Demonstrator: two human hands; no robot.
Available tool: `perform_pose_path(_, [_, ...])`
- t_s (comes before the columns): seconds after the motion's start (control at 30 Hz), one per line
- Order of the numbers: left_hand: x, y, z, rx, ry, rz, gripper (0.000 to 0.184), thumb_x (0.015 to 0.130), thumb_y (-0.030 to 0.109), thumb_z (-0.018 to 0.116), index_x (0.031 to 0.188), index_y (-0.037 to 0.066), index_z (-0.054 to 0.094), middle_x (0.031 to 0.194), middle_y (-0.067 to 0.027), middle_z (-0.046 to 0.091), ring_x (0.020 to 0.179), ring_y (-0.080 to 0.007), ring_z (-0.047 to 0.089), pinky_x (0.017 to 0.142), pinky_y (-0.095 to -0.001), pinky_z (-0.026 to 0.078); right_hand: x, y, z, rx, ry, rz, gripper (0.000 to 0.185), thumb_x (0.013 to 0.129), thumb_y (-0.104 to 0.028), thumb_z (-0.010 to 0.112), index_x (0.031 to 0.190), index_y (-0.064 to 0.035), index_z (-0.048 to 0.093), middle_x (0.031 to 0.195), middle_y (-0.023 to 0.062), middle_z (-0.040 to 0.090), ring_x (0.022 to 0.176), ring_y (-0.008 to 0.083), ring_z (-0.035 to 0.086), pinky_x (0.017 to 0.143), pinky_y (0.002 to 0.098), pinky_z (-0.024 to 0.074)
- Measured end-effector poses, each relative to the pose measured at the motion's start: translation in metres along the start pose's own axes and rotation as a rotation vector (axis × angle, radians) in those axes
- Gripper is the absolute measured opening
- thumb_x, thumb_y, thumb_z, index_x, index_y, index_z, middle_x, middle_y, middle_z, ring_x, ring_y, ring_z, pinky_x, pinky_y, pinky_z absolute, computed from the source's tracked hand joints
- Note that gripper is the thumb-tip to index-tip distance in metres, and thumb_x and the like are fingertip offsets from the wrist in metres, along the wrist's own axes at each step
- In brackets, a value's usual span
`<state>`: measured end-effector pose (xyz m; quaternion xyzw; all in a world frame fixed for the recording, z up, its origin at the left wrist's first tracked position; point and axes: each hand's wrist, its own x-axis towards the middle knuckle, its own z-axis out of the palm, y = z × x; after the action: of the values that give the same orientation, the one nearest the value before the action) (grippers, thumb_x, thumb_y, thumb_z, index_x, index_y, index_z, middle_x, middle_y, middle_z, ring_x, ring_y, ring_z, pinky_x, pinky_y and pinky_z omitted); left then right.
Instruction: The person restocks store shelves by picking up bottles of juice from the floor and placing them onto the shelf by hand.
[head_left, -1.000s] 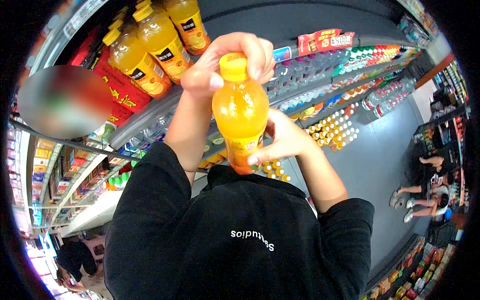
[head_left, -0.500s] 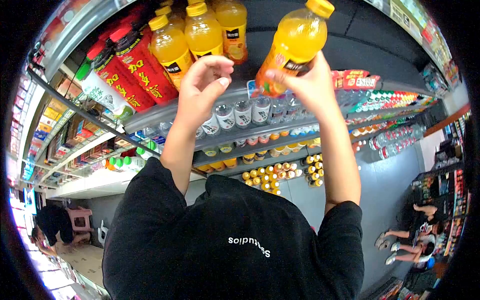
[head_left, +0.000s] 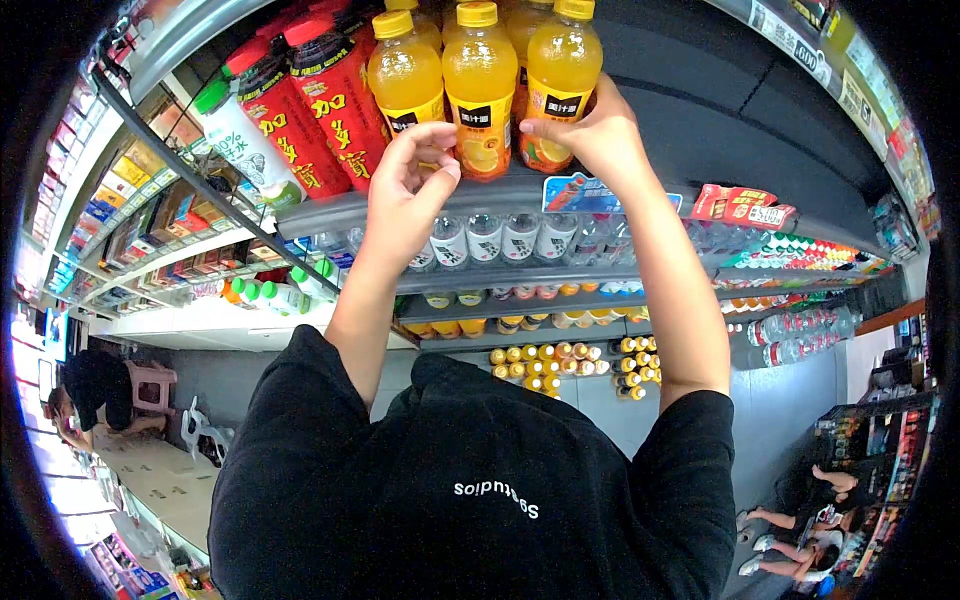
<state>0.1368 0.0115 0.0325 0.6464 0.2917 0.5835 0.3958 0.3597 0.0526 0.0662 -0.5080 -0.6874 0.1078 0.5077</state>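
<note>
My right hand point(head_left: 605, 135) is wrapped round the lower part of an orange juice bottle point(head_left: 564, 60) with a yellow cap, which stands upright at the right end of the front row on the top shelf. Directly left of it stands another juice bottle point(head_left: 480, 80). My left hand point(head_left: 410, 185) is in front of the leftmost front bottle point(head_left: 405, 75), its fingers loosely curled, thumb and fingertips a little apart, with nothing between them. It hides that bottle's lower part. More juice bottles stand behind.
Red bottles point(head_left: 335, 95) and a green-capped white bottle point(head_left: 245, 145) stand left. A blue price tag point(head_left: 600, 195) and red tag point(head_left: 740, 207) line the shelf edge point(head_left: 520, 196). Lower shelves hold water bottles point(head_left: 485, 240). People sit at far left point(head_left: 95, 390) and lower right point(head_left: 825, 545).
My right hand has brought its bottle from above the shelf to the front row's right end. Earlier both hands held it; my left hand has let go. The view has shifted.
</note>
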Motion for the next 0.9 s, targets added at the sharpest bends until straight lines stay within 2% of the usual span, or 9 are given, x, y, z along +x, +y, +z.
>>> perform_pose_path(0.07, [-0.002,0.000,-0.001,-0.004,-0.003,-0.004,0.037,0.079,-0.002,0.058,0.115,0.004,0.052,0.108,-0.0057,0.053,0.090,-0.0109,0.053,0.077,-0.0247,0.045,0.000,-0.001,0.003,0.007,-0.011,0.001,0.067,0.053,-0.031,0.086,0.104,-0.0007,0.056,0.099,0.0163,0.065,0.093,0.0284,0.063,0.082,0.0358,0.0486])
perform_pose_path(0.17, [-0.006,0.000,0.001,0.035,-0.007,-0.006,0.040,0.079,0.000,0.056,0.118,0.001,0.050,0.110,-0.0068,0.053,0.092,-0.0135,0.055,0.083,-0.0276,0.043,-0.001,0.002,0.008,0.084,-0.055,0.015,0.067,0.053,-0.030,0.086,0.105,-0.0009,0.055,0.100,0.0161,0.065,0.094,0.0287,0.063,0.082,0.0358,0.0485])
perform_pose_path(0.23, [-0.008,-0.001,0.001,0.030,-0.003,-0.020,0.040,0.079,0.000,0.056,0.118,0.002,0.050,0.110,-0.0068,0.053,0.092,-0.0135,0.054,0.083,-0.0275,0.043,-0.002,0.000,0.011,-0.005,-0.037,0.067,0.069,0.053,-0.029,0.086,0.106,-0.0010,0.053,0.100,0.0158,0.065,0.094,0.0289,0.063,0.082,0.0360,0.0484])
perform_pose_path(0.4, [-0.010,-0.004,0.003,0.009,0.002,-0.049,0.041,0.079,0.000,0.055,0.119,0.003,0.050,0.110,-0.0066,0.052,0.093,-0.0137,0.054,0.083,-0.0269,0.043,-0.008,0.005,0.013,0.012,0.001,-0.026,0.072,0.053,-0.030,0.086,0.109,-0.0002,0.050,0.102,0.0165,0.064,0.095,0.0281,0.063,0.082,0.0363,0.0488])
perform_pose_path(0.57, [-0.013,-0.006,0.005,0.001,0.003,-0.042,0.041,0.079,-0.001,0.055,0.119,0.002,0.050,0.109,-0.0064,0.052,0.093,-0.0136,0.054,0.083,-0.0268,0.043,-0.013,0.013,0.010,0.199,-0.108,0.042,0.076,0.055,-0.025,0.085,0.115,0.0015,0.048,0.105,0.0164,0.063,0.096,0.0231,0.062,0.082,0.0340,0.0495])
perform_pose_path(0.7, [-0.014,-0.006,0.006,-0.012,-0.005,-0.047,0.041,0.079,-0.002,0.054,0.119,0.002,0.050,0.110,-0.0064,0.052,0.093,-0.0133,0.053,0.083,-0.0267,0.043,-0.020,0.015,0.003,0.181,-0.207,0.131,0.078,0.057,-0.023,0.085,0.119,0.0023,0.046,0.108,0.0171,0.062,0.098,0.0234,0.061,0.082,0.0337,0.0499])
perform_pose_path(0.77, [-0.015,-0.004,0.006,0.017,-0.009,-0.048,0.039,0.080,-0.003,0.054,0.118,0.002,0.050,0.109,-0.0062,0.053,0.093,-0.0131,0.053,0.082,-0.0261,0.043,-0.023,0.016,0.001,0.159,-0.203,0.073,0.076,0.059,-0.024,0.084,0.120,0.0020,0.047,0.105,0.0166,0.062,0.092,0.0217,0.062,0.078,0.0321,0.0508])
perform_pose_path(0.9, [-0.019,-0.007,0.005,0.008,-0.079,-0.087,0.029,0.083,0.000,0.054,0.112,0.002,0.053,0.102,-0.0046,0.057,0.092,-0.0121,0.054,0.081,-0.0251,0.044,-0.032,0.009,-0.017,0.118,-0.173,0.107,0.070,0.062,-0.025,0.082,0.118,0.0009,0.049,0.097,0.0130,0.062,0.083,0.0183,0.061,0.074,0.0303,0.0507])
